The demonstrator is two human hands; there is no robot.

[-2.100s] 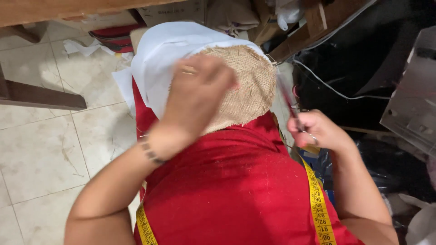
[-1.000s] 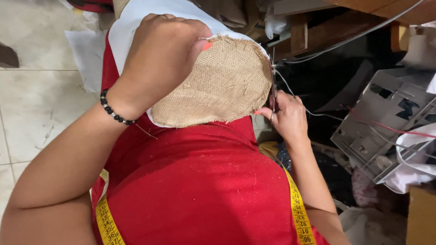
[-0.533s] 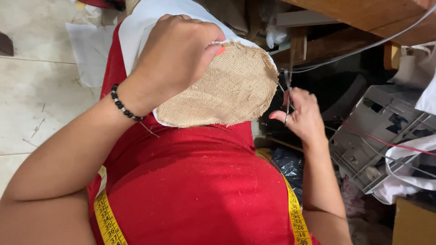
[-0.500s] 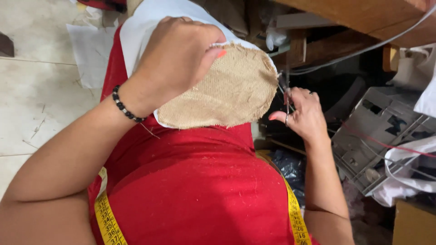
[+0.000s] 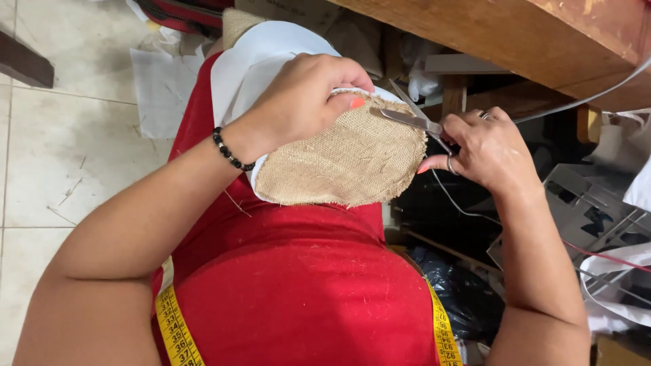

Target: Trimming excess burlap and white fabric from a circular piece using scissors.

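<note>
Burlap piece [image 5: 346, 166]: tan, coarse open weave, rounded outline, edges frayed, most visibly along lower rim. Lies flat on white fabric [image 5: 261, 57], which shows as a thin border at left and lower edge and as a broad smooth area above. Both rest on lap, over red garment. Upper edge of burlap partly hidden.

Scissors [image 5: 413, 118]: metal, slim blades parted in a narrow V, tips pointing left at upper right rim of burlap; lower blade lies over the weave, upper blade slightly raised above it. Handles hidden from view.
</note>
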